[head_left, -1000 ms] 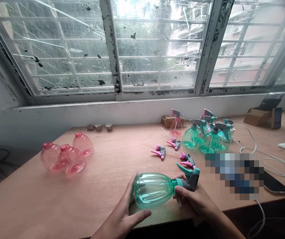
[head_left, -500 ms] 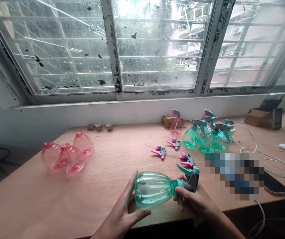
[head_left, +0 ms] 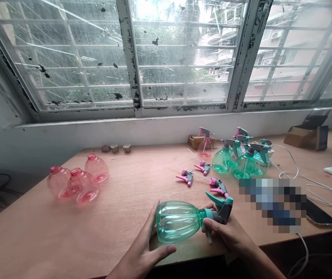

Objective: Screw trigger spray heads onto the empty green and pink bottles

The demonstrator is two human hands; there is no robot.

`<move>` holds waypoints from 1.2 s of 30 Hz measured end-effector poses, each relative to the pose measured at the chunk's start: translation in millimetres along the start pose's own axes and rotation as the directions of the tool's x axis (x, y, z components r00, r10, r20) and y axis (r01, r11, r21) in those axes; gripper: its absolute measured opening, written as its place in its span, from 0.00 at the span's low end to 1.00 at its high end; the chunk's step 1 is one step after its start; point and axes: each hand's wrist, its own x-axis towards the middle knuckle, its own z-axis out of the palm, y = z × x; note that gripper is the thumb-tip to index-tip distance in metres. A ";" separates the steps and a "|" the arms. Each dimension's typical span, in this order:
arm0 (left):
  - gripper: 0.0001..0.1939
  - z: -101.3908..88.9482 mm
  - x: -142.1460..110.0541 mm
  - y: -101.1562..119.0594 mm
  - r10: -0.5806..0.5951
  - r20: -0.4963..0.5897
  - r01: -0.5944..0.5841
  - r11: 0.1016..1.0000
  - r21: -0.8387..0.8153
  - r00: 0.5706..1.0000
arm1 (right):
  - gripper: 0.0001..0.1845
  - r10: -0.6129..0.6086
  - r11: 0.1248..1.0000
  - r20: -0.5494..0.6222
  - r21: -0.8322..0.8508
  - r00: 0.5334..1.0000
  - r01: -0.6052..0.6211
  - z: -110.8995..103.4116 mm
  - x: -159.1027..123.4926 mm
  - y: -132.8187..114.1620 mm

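Observation:
A clear green spray bottle (head_left: 177,221) lies sideways in the air above the table's front edge, its base to the left. My right hand (head_left: 222,230) is closed around its neck, with the thumb on the collar. The grey and teal trigger head (head_left: 223,209) is fitted on the neck and points up to the right. My left hand (head_left: 147,240) cups the base loosely, fingers behind it and thumb spread below. Just behind the bottle lie loose pink and grey trigger heads (head_left: 187,177).
Several pink bottles without heads (head_left: 96,169) stand at the left. Green spray bottles (head_left: 243,166) with heads stand at back right, near a pink spray bottle (head_left: 205,148). A phone (head_left: 321,213), white cable (head_left: 319,186) and cardboard box (head_left: 298,137) are at the right. Windows rise behind the table.
The green bottle has turned slightly about its length between my hands. Both hands stay in nearly the same place, and the things on the table have not moved.

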 end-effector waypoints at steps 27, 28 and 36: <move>0.57 1.1 -1.1 5.7 -0.011 0.017 0.010 1.000 0.030 1.000 | 0.22 0.014 1.000 -0.027 0.022 1.000 -0.013 0.9 -0.7 -1.0; 0.59 0.4 -2.3 5.3 -0.023 0.015 0.022 0.998 0.059 1.000 | 0.22 0.016 1.000 -0.026 0.024 1.000 -0.015 1.2 -0.9 -1.6; 0.54 0.1 1.0 4.1 -0.033 -0.022 0.036 0.984 0.174 0.999 | 0.22 0.027 1.000 -0.014 0.013 1.000 -0.026 0.7 -0.2 -2.5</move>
